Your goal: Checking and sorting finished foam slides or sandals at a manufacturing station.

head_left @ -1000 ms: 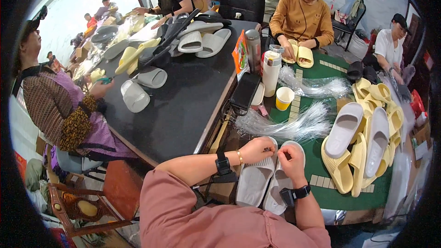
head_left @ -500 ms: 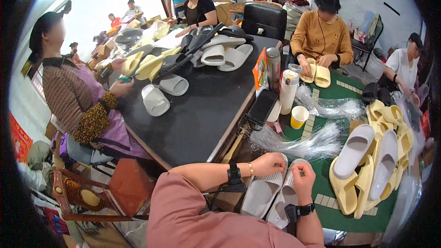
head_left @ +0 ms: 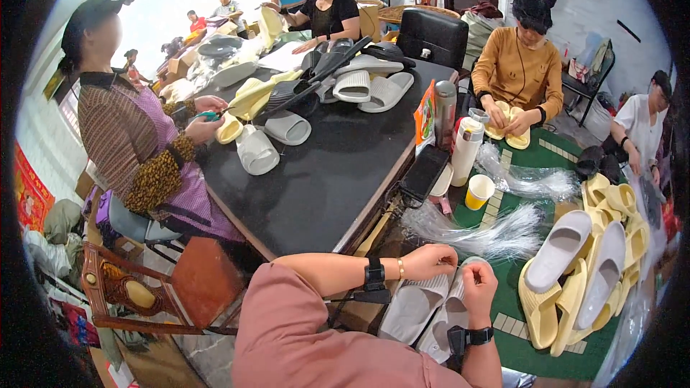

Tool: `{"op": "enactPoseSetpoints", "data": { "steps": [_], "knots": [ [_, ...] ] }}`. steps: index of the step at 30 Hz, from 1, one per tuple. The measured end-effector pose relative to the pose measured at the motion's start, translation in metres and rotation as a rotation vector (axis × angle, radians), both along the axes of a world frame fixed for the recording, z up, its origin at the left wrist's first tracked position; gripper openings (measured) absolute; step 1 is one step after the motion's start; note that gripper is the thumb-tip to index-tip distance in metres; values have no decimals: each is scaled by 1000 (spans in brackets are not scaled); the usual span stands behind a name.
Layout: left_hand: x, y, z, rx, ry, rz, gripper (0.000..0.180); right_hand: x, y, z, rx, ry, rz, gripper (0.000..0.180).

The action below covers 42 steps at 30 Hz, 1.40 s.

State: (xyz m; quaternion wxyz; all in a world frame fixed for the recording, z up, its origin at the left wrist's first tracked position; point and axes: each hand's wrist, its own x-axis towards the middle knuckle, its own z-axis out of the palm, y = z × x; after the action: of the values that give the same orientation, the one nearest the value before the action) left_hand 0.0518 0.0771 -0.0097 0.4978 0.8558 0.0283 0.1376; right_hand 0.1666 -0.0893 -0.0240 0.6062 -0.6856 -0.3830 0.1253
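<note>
My left hand (head_left: pixel 436 261) is closed in a pinch above the toe ends of two light grey slide slippers. My right hand (head_left: pixel 479 284) is closed too, its fingertips pinched close beside the left ones. Whatever thin thing they hold is too small to make out. Beneath my hands lie the left grey slipper (head_left: pixel 412 309) and the right grey slipper (head_left: pixel 444 329), side by side and partly covered by the right hand. Just beyond them on the green mat (head_left: pixel 503 276) lies a bundle of clear thin plastic strands (head_left: pixel 496 233).
To the right, yellow slippers (head_left: pixel 540 312) are heaped with grey ones (head_left: pixel 559 243) on top. Past the strands stand a yellow paper cup (head_left: pixel 479 192), a white bottle (head_left: pixel 467 149) and a phone (head_left: pixel 425 176). A black table (head_left: pixel 316 187) bears more slippers; co-workers sit around.
My left hand has shifted right and its fingers stretch toward the right hand. The co-worker at left has lowered a yellow slipper and raised green-handled scissors. The whole view has shifted slightly.
</note>
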Motion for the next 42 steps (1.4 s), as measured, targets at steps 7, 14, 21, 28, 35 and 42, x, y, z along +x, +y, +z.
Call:
{"op": "enactPoseSetpoints", "data": {
  "steps": [7, 14, 21, 28, 35, 42],
  "knots": [
    [2, 0, -5, 30, -83, 7, 10, -2, 0, 7, -3, -66, 2, 5],
    [1, 0, -2, 24, -55, 11, 12, -4, 0, 14, -29, -74, 37, 4],
    [1, 2, -6, 19, -58, 20, 12, -5, 2, 14, -19, -95, 25, 3],
    [1, 1, -2, -5, 3, 40, 12, -6, 4, 10, -15, -28, 28, 5],
    [3, 2, -7, -8, -4, 51, 11, -1, 3, 1, -2, -46, 13, 8],
    [2, 2, -9, 43, -9, 32, 11, -2, 3, 11, -17, -191, 64, 8]
  ]
}}
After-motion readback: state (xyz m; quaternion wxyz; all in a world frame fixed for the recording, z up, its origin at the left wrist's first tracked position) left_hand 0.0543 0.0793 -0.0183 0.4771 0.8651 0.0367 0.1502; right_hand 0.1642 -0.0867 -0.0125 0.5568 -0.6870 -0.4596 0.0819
